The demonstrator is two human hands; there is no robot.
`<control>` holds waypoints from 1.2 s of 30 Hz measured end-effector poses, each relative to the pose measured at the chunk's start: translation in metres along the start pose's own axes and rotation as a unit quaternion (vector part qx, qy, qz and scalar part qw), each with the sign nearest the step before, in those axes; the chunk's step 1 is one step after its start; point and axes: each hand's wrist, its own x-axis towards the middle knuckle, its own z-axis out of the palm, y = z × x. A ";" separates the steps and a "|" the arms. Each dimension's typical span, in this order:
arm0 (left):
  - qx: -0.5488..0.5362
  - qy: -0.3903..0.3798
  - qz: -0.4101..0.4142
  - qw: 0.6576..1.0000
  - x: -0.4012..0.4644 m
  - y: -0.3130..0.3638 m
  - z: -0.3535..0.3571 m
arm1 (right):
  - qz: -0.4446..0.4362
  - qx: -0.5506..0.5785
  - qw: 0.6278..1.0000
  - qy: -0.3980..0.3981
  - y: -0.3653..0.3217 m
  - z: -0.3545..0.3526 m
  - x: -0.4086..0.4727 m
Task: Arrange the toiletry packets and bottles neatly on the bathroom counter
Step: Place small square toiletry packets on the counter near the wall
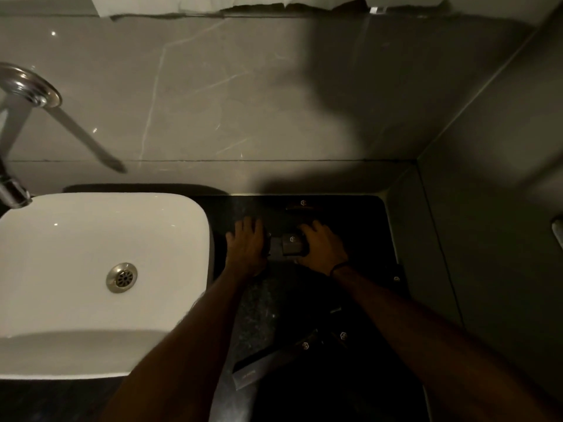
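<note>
Toiletry packets, dark with small logos, sit on the black bench (pixel 259 315) right of the white sink (pixel 100 269). Right hand (pixel 323 245) is wrapped round a small dark box (pixel 294 244); left hand (pixel 248 242) lies flat just beside it, fingers spread. More packets (pixel 274 360) lie nearer the camera.

Small dark grey box packet with white hexagon logo (pixel 293 244) lies flat mid-tabletop. Similar dark logo packets: one at the back (pixel 301 205), one right edge (pixel 396 280), long ones near front (pixel 274 362).
</note>
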 end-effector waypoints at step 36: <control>-0.224 -0.012 0.000 0.975 0.042 0.141 0.047 | 0.197 0.345 0.898 0.189 0.093 -0.003 -0.023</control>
